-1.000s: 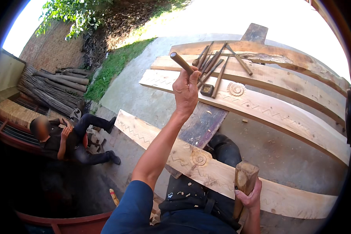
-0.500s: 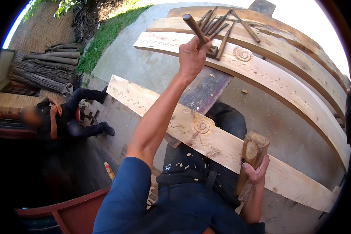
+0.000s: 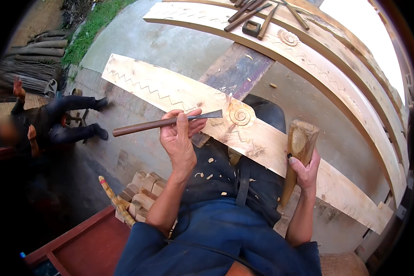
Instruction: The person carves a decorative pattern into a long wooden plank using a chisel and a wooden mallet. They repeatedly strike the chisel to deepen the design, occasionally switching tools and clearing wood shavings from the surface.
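My left hand (image 3: 179, 135) grips a wood chisel (image 3: 168, 122) with a long brown handle, held level, its flat blade pointing right toward a carved spiral (image 3: 240, 115) on a pale plank (image 3: 262, 142). The plank lies across my lap and bears a zigzag groove along its length. My right hand (image 3: 306, 170) holds a wooden mallet (image 3: 296, 152) upright, head up, just in front of the plank's near edge. Wood chips lie on my dark trousers.
More carved planks (image 3: 336, 78) lie beyond, with several chisels (image 3: 257, 14) and a small block on the farthest. A dark board (image 3: 237, 71) bridges them. A person sits on the ground at left (image 3: 46, 124). Small wood blocks (image 3: 145, 188) and a red tray (image 3: 87, 244) are lower left.
My left arm has come down from the far planks, bringing the chisel back to the near plank by the spiral. The view tilted down; the mallet hand stayed put.
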A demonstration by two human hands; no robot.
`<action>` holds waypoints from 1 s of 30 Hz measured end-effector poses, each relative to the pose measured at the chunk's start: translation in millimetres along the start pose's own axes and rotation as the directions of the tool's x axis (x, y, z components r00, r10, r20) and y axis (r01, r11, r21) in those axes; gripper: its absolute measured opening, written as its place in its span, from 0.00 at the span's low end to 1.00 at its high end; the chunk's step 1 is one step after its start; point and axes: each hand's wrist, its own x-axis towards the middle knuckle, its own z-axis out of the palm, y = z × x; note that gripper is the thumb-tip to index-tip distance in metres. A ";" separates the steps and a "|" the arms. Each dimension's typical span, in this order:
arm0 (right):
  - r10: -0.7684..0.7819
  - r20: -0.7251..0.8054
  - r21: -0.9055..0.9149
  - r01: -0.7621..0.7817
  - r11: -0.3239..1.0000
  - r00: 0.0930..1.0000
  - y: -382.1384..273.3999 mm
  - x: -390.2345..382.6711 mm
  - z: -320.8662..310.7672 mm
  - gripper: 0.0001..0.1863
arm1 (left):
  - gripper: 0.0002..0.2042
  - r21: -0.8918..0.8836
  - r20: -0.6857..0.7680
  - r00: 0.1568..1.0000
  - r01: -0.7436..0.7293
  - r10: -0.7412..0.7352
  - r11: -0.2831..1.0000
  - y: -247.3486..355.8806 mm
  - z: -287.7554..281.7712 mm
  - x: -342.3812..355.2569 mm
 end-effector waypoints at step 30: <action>0.186 0.030 -0.117 -0.181 0.976 0.982 -58.9 19.2 31.1 0.22 | 0.11 -0.118 0.008 0.997 0.075 -0.075 0.990 -29.1 -0.2 -30.0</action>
